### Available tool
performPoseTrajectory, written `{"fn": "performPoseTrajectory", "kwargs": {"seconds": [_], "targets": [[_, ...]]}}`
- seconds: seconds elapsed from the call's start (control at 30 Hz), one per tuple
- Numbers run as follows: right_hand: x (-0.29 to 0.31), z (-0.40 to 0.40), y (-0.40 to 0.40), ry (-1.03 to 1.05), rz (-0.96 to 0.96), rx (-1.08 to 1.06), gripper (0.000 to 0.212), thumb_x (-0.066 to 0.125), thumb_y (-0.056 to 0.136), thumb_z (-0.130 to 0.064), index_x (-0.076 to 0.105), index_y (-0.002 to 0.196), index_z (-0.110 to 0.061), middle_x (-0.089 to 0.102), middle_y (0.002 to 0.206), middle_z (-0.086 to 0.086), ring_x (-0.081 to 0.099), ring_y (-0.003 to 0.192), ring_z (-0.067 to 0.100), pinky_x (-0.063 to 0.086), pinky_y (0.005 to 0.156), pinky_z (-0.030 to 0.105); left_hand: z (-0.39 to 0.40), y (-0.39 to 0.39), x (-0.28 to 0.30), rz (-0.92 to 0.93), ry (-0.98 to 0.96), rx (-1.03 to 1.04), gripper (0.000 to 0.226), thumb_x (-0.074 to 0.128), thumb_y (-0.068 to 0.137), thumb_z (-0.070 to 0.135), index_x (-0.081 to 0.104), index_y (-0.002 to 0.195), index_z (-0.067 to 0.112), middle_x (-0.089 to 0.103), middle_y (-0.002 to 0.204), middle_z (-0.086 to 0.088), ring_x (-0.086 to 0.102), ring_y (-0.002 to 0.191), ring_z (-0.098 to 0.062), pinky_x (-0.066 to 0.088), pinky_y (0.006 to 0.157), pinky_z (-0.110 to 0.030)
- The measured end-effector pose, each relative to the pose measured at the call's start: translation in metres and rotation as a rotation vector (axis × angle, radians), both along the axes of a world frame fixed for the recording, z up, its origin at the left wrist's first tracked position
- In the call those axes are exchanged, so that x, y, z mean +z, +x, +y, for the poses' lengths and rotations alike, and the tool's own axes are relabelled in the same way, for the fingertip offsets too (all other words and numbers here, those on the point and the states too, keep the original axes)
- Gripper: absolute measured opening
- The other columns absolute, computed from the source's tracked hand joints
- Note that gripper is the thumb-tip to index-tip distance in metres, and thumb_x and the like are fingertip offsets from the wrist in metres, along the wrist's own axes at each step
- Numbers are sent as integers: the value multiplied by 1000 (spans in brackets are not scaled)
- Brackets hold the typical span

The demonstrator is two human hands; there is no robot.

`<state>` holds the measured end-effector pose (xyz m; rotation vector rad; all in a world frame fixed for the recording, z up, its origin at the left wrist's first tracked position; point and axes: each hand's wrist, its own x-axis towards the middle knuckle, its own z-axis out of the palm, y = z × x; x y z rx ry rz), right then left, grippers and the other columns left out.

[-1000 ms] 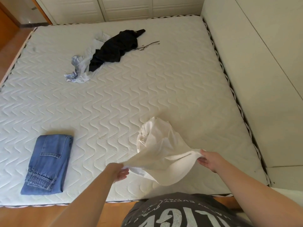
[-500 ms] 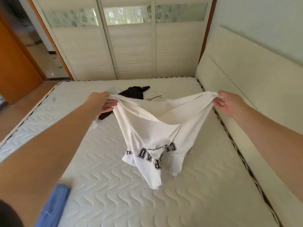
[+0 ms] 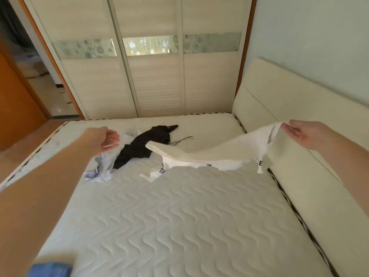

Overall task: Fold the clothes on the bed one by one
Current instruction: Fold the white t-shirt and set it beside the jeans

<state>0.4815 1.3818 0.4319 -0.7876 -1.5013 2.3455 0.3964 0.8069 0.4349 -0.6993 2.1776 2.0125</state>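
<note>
A white T-shirt (image 3: 209, 154) with black lettering floats spread out above the far right of the mattress (image 3: 179, 226). My right hand (image 3: 303, 134) pinches its right edge near the headboard. My left hand (image 3: 108, 139) is raised at the left with curled fingers, and the shirt's left corner hangs free about a hand's width to its right. Behind the shirt a crumpled black garment (image 3: 143, 144) lies on a crumpled pale blue-white garment (image 3: 99, 172). Folded blue jeans (image 3: 50, 269) show at the bottom left edge, partly hidden by my left arm.
A padded cream headboard (image 3: 299, 166) runs along the bed's right side. Sliding wardrobe doors (image 3: 155, 76) stand right behind the far edge. At the left there is an orange door (image 3: 16, 108) and an open doorway.
The shirt swung from hanging between both hands to billowing flat over the bed. Its left corner has come out of my left hand. The camera tilted further up.
</note>
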Motion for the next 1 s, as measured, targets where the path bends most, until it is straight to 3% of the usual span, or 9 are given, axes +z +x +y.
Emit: {"fn": "performPoseTrajectory", "kwargs": {"seconds": [0.1,0.23,0.43,0.5,0.63,0.7,0.77,0.83,1.0], "targets": [[-86,-22,32,-58,-204,83,7,52,99,-2,54,99,4,65,104,18,69,87,21,58,77,30,41,34,-97,-163,-2,-104,33,40,107,23,60,92,2,67,91,-13,65,80,-23,53,70,-37],[-210,-56,85,-133,-350,62,16,51,100,-3,57,113,1,65,111,15,65,96,25,61,72,30,99,94,-233,-394,26,-234,25,47,104,21,62,101,1,67,92,-14,66,78,-23,55,63,-34],[-367,-65,167,-163,-589,-50,10,50,100,-7,58,103,-1,65,107,15,66,86,22,60,59,23,145,169,-389,-587,16,-269,19,57,98,15,62,109,1,67,93,-14,66,76,-24,55,65,-31],[-412,-63,190,-117,-658,-43,15,50,101,-10,57,112,-2,65,107,13,65,87,22,60,63,24,154,178,-426,-595,-5,-275,20,56,98,15,62,114,4,66,96,-11,65,76,-21,53,66,-28],[-479,-59,215,-68,-705,-40,20,48,103,-15,56,120,-6,65,108,8,63,89,20,47,93,37,175,171,-485,-542,3,-273,27,55,97,10,59,123,9,63,97,-7,61,76,-19,46,67,-27],[-508,-52,220,-58,-726,-49,16,48,103,-15,59,112,-7,66,103,6,63,89,19,45,95,38,186,154,-512,-512,3,-268,32,55,97,12,56,129,14,63,105,-7,63,89,-22,50,80,-32],[-534,-43,222,-39,-742,-72,15,49,102,-14,60,107,-6,66,102,6,63,89,18,45,95,37,197,128,-537,-466,-45,-287,42,55,98,17,48,139,18,61,123,-9,60,113,-28,47,103,-43],[-557,-34,224,-23,-750,-92,15,51,102,-15,60,111,-8,66,105,6,63,90,19,45,95,37,208,99,-559,-413,-103,-293,51,56,98,21,40,147,21,55,134,-9,55,122,-32,44,107,-50],[-595,-21,225,-37,-753,-85,18,54,100,-18,59,116,-11,67,101,0,65,92,17,47,94,37,226,33,-597,-375,-167,-260,59,59,95,31,33,149,25,59,119,-5,62,94,-27,54,95,-47]]}}
